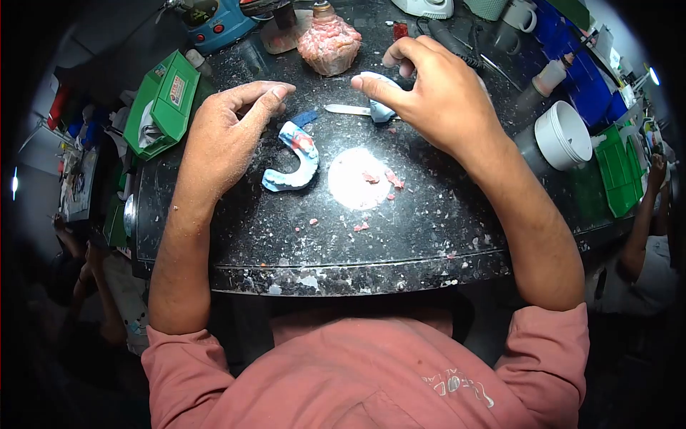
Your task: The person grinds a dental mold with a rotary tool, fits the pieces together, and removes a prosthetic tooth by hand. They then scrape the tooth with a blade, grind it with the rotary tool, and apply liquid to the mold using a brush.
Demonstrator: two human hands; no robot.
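Note:
My left hand (232, 121) hovers over the left of the table, thumb and fingertips drawn together; anything between them is hidden. Just right of and below it lies a blue-and-white horseshoe-shaped dental cast (304, 168) with a pink patch on its upper end. A small dark blue strip (305, 118) sits near that end. My right hand (439, 93) is held with thumb and forefinger apart and nothing seen between them. Partly beneath its thumb is another pale blue-white piece (382, 113), with a flat whitish blade-like tool (346, 109) pointing left from it.
Pink scraps (394, 180) lie around a bright light spot on the speckled black table (429, 222). A pink-crusted burner (329, 46) stands at the back. Green bins (168, 96), a white tub (563, 136) and a blue machine (214, 25) line the sides. Other people sit at both edges.

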